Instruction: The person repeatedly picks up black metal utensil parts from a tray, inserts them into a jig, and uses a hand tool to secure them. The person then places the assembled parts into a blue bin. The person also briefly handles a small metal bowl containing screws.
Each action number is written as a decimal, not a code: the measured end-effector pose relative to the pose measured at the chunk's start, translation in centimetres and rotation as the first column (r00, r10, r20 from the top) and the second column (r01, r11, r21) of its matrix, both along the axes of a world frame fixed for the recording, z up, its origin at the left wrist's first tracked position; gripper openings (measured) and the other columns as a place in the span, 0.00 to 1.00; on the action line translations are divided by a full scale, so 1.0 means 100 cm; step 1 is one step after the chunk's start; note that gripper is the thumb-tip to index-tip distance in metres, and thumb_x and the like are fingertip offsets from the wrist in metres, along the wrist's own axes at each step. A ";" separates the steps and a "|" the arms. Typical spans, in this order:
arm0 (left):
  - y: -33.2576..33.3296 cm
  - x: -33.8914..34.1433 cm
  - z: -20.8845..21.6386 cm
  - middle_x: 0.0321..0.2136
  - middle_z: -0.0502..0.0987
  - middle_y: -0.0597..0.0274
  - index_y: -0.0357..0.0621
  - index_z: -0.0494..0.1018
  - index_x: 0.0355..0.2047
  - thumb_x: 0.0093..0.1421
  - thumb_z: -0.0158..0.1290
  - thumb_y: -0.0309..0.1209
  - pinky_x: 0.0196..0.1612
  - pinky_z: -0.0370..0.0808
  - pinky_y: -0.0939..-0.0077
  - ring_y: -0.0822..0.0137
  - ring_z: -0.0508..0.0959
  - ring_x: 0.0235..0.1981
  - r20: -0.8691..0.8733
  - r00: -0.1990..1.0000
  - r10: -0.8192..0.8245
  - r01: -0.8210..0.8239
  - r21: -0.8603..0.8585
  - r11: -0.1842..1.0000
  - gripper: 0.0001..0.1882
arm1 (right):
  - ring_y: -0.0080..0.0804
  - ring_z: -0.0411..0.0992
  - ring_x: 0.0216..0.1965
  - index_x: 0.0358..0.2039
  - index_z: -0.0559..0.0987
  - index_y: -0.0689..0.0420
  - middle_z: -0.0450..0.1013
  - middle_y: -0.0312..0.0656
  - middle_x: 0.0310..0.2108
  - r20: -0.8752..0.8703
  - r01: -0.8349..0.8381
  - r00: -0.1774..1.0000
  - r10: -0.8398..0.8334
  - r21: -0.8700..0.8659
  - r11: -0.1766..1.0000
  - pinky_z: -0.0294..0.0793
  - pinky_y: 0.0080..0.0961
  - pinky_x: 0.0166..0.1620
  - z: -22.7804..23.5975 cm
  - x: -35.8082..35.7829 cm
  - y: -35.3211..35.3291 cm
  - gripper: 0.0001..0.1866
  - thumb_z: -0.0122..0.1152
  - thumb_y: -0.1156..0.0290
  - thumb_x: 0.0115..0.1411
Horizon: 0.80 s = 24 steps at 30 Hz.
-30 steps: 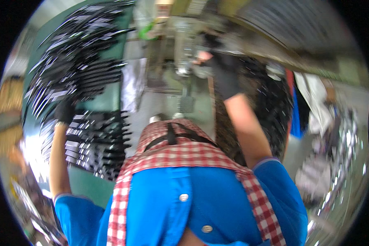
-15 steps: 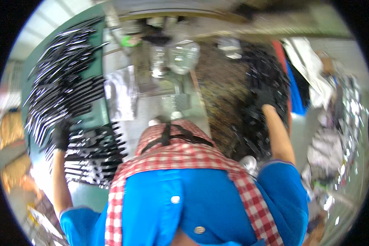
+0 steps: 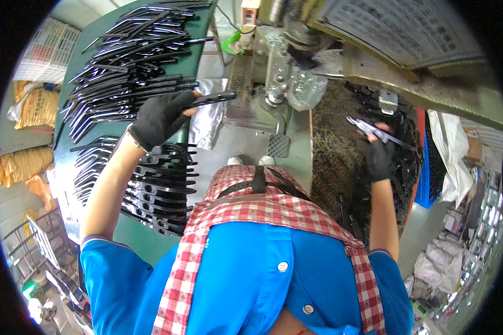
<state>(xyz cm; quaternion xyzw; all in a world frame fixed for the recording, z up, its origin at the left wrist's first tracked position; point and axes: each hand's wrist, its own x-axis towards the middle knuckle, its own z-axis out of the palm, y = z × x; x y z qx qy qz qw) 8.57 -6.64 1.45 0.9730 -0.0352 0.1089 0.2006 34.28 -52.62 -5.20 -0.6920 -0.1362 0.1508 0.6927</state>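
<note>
1. Black bar (image 3: 223, 97): in left grip (image 3: 161, 118), fingers clamped round it, free end sticking out to the right.
2. Shiny piece (image 3: 368, 128): fingertips of right grip (image 3: 380, 161) pinched on it.
3. Other black bars (image 3: 129, 75): beyond left grip and nearer the body, on green table (image 3: 145, 241).
4. Small black parts (image 3: 399, 184): around right grip.
5. Pedal (image 3: 278, 146): between grips.

Workshop, prob a small factory: big metal machine (image 3: 408, 89) & a foot pedal (image 3: 278, 146) down low, rows of look-alike black bits (image 3: 109, 67) on a green table (image 3: 140, 237), messy pile (image 3: 405, 167) of dark ones across from it, fat sacks (image 3: 36, 109) + a white crate (image 3: 47, 50) far left
</note>
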 end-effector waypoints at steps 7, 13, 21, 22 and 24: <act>-0.064 0.052 0.044 0.22 0.73 0.49 0.44 0.72 0.41 0.61 0.47 0.43 0.27 0.69 0.59 0.47 0.74 0.24 -0.092 0.989 -0.118 0.104 -0.147 0.984 0.17 | 0.26 0.70 0.38 0.38 0.70 0.62 0.71 0.39 0.34 -0.162 -0.303 0.934 0.319 0.116 0.946 0.71 0.24 0.45 0.077 -0.061 0.115 0.08 0.50 0.76 0.58; -0.060 0.058 0.035 0.21 0.73 0.50 0.46 0.72 0.40 0.60 0.47 0.43 0.26 0.69 0.59 0.48 0.75 0.24 -0.077 0.984 -0.160 0.156 -0.058 0.986 0.16 | 0.26 0.70 0.35 0.37 0.70 0.59 0.69 0.39 0.34 -0.117 -0.293 0.940 0.321 0.207 0.933 0.71 0.24 0.38 0.072 -0.071 0.126 0.05 0.49 0.73 0.61; -0.064 0.060 0.051 0.19 0.72 0.54 0.47 0.72 0.37 0.59 0.48 0.43 0.23 0.69 0.59 0.50 0.74 0.20 -0.109 0.987 -0.118 0.138 0.191 0.972 0.14 | 0.13 0.49 0.10 0.33 0.71 0.54 0.57 0.27 0.12 -0.593 -0.099 0.782 0.191 0.185 0.978 0.49 0.15 0.18 0.075 -0.082 0.153 0.18 0.44 0.52 0.65; -0.064 0.062 0.052 0.17 0.72 0.55 0.48 0.71 0.37 0.60 0.48 0.44 0.23 0.69 0.59 0.51 0.74 0.20 -0.105 0.988 -0.116 0.135 0.192 0.972 0.15 | 0.14 0.49 0.10 0.31 0.71 0.54 0.57 0.27 0.12 -0.593 -0.107 0.770 0.235 0.242 0.964 0.49 0.14 0.18 0.075 -0.084 0.155 0.18 0.43 0.52 0.65; -0.063 0.066 0.052 0.14 0.71 0.55 0.50 0.70 0.36 0.60 0.46 0.47 0.22 0.68 0.59 0.52 0.75 0.19 -0.100 0.989 -0.109 0.127 0.199 0.972 0.15 | 0.14 0.48 0.10 0.27 0.70 0.52 0.57 0.27 0.12 -0.584 -0.124 0.744 0.325 0.357 0.926 0.49 0.14 0.18 0.076 -0.086 0.156 0.19 0.43 0.51 0.65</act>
